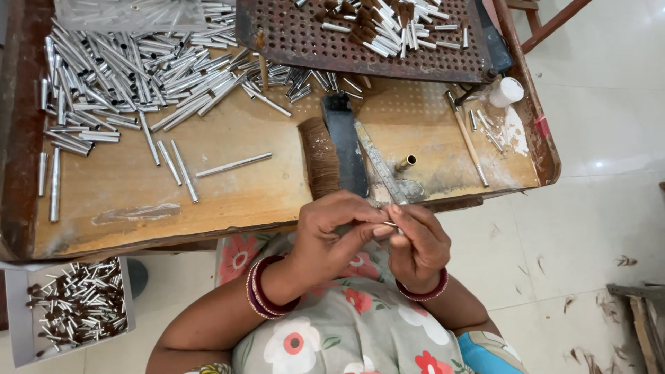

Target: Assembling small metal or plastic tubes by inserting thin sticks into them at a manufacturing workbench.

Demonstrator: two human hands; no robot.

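Observation:
My left hand (336, 232) and my right hand (418, 244) meet just below the front edge of the wooden work table (228, 194). Between their fingertips they pinch a small silver metal tube (391, 224). Both wrists wear dark red bangles. A large heap of silver tubes (131, 73) covers the table's far left. A few loose tubes (233, 165) lie nearer the middle.
A perforated brown tray (312, 41) with tubes and brown bits sits at the back. A brush (322, 156), a metal ruler (379, 163), a brass piece (406, 163), a stick (471, 145) and a white cup (508, 91) lie right. A grey box (17, 325) of tubes stands at lower left.

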